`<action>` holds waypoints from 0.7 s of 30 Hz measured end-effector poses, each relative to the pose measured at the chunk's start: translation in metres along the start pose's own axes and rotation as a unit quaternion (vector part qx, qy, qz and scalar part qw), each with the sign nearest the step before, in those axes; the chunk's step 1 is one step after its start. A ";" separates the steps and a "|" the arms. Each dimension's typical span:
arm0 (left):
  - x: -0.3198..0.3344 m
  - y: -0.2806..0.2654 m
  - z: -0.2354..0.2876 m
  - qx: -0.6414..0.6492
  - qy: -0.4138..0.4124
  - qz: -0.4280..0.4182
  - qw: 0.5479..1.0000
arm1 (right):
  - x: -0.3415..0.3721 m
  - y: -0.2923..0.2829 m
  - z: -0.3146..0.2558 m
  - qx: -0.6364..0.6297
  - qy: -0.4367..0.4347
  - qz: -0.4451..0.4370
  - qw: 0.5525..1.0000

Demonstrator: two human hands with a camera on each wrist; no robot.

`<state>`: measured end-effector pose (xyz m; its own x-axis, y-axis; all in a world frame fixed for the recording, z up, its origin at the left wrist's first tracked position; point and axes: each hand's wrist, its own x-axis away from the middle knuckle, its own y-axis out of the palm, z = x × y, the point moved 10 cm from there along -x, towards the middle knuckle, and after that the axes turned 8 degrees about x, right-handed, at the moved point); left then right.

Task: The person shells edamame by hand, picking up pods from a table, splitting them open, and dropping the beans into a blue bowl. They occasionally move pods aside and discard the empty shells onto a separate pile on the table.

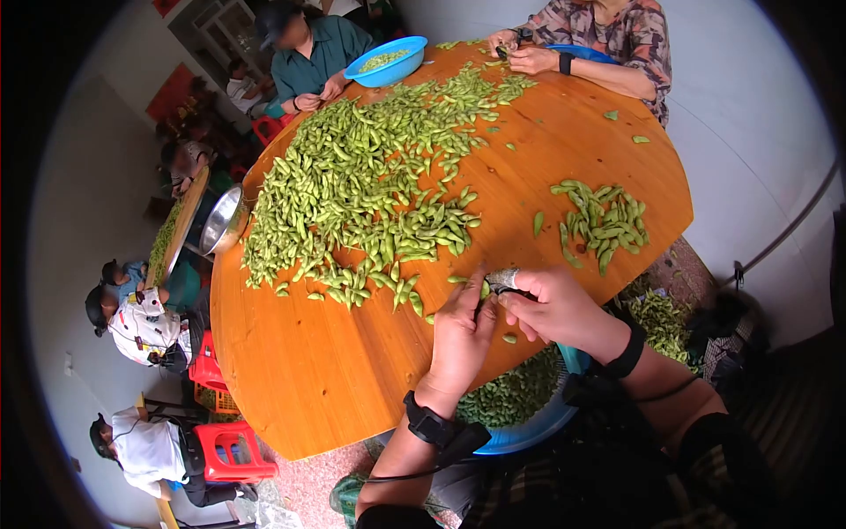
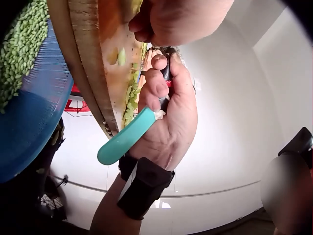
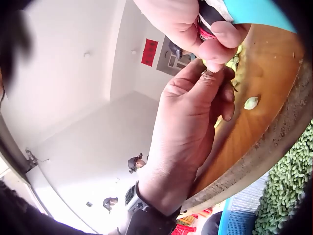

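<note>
Close over the near edge of the table, my two hands meet fingertip to fingertip. My left hand (image 1: pixel 460 342) pinches a green edamame pod (image 1: pixel 485 289) between thumb and fingers. The right hand (image 1: pixel 564 304) grips a small tool with a turquoise handle (image 2: pixel 128 138); the handle's end sticks out below the palm, and the fingers hide most of its dark front part. Something grey and speckled (image 1: pixel 502 279) shows by the right fingertips. Just below the hands stands a blue basin (image 1: pixel 529 438) with shelled green beans (image 3: pixel 286 188).
A big heap of edamame pods (image 1: pixel 352 185) covers much of the wooden table (image 1: pixel 308 379); a smaller heap (image 1: pixel 604 220) lies on the right. Across the table sit two people, with a blue basin (image 1: pixel 388 72) near one. A steel bowl (image 1: pixel 225 219) is at the left edge; red stools (image 1: pixel 231 451) stand beyond.
</note>
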<state>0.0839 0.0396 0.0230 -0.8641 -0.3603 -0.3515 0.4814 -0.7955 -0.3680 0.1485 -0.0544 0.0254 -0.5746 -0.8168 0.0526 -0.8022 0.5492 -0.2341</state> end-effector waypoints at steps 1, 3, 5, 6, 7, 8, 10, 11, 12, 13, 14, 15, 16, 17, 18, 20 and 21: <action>0.000 -0.001 -0.001 0.000 -0.001 0.001 1.000 | 0.000 0.002 0.002 0.011 0.004 -0.006 1.000; 0.002 0.004 -0.008 0.011 -0.021 -0.025 0.999 | 0.001 0.004 0.006 0.022 0.009 -0.012 1.000; 0.003 0.005 -0.007 0.001 -0.017 -0.033 0.999 | 0.002 0.005 0.008 0.001 0.000 -0.005 1.000; 0.002 0.006 -0.005 -0.010 -0.010 -0.039 0.999 | 0.002 0.006 0.009 0.002 -0.003 -0.005 1.000; 0.003 0.005 -0.004 -0.011 -0.006 -0.036 0.999 | 0.002 0.004 0.011 0.011 0.000 0.007 1.000; 0.003 0.005 -0.004 0.004 -0.013 -0.037 0.999 | 0.001 0.002 0.012 0.021 0.001 0.020 1.000; 0.003 0.004 -0.001 0.018 -0.009 -0.032 0.999 | 0.000 0.000 0.012 -0.001 -0.037 0.044 0.998; 0.003 0.005 -0.002 0.032 -0.021 -0.039 0.999 | 0.000 0.002 0.017 -0.025 -0.016 0.031 0.999; 0.002 0.006 -0.004 0.045 -0.036 -0.046 0.997 | 0.000 0.004 0.022 -0.050 0.007 0.017 0.999; 0.000 0.005 -0.002 0.046 -0.032 -0.043 0.998 | 0.000 0.002 0.020 -0.046 0.003 0.017 0.999; 0.000 0.007 -0.006 0.077 -0.056 -0.056 0.994 | 0.000 0.003 0.025 -0.078 0.030 0.006 0.996; 0.002 0.009 -0.010 0.108 -0.082 -0.071 0.988 | 0.003 0.005 0.031 -0.112 0.059 -0.005 0.992; 0.004 0.012 -0.014 0.138 -0.108 -0.086 0.981 | 0.004 0.003 0.029 -0.111 0.059 -0.005 0.992; 0.004 0.011 -0.013 0.139 -0.108 -0.086 0.981 | 0.005 0.003 0.027 -0.122 0.068 -0.022 0.990; 0.005 0.013 -0.017 0.186 -0.136 -0.091 0.969 | 0.006 0.004 0.026 -0.133 0.078 -0.038 0.987; 0.005 0.013 -0.017 0.233 -0.165 -0.096 0.953 | 0.006 0.001 0.026 -0.149 0.084 -0.056 0.984; 0.005 0.013 -0.019 0.278 -0.192 -0.099 0.936 | 0.006 0.001 0.027 -0.165 0.093 -0.073 0.979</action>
<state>0.0883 0.0366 0.0002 -0.9687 -0.2429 0.0503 0.2478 -0.9574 0.1483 0.1482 -0.0635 -0.0007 -0.4447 -0.8615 0.2453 -0.8691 0.4812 0.1146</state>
